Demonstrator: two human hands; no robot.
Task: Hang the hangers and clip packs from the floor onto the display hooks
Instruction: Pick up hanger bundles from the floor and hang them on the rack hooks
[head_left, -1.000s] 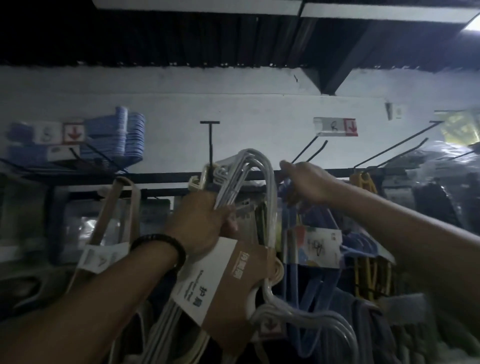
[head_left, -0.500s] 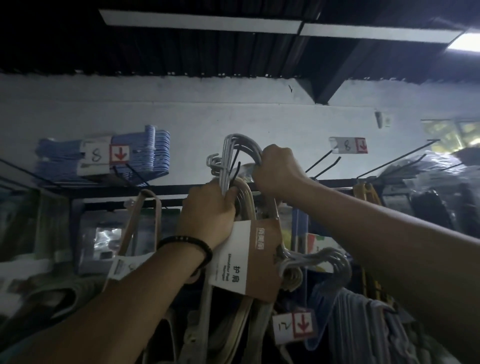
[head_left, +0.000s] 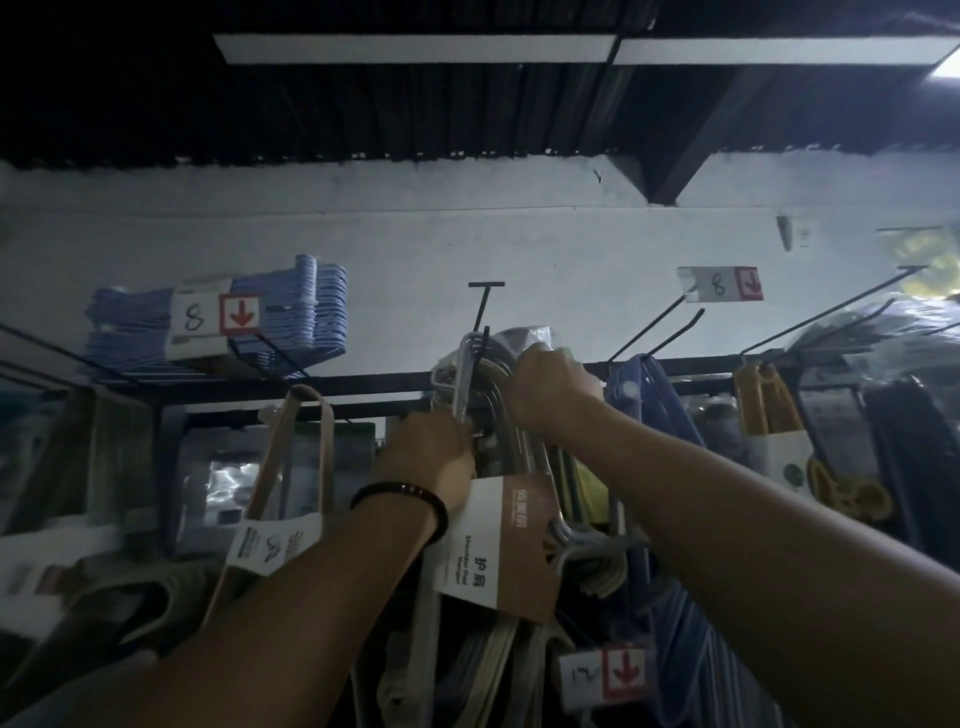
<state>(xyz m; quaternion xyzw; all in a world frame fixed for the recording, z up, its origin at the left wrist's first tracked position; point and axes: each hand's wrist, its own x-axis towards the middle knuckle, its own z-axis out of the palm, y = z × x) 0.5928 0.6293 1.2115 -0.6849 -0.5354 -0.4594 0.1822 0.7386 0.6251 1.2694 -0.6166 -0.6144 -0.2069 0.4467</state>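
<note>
Grip | left hand curled round hanger pack necks; right hand clutching its hooks | at display hook

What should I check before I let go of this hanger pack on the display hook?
1. Left hand grips the hanger pack below its tops: ok.
2. Right hand grips the pack's hooked tops: ok.
3. Tops threaded over the display hook: cannot tell; they overlap its tip in dim light.
4. Cardboard sleeve wrapped round the pack: ok.
5. Blue hangers alongside clear of the right hand: cannot tell.
</note>
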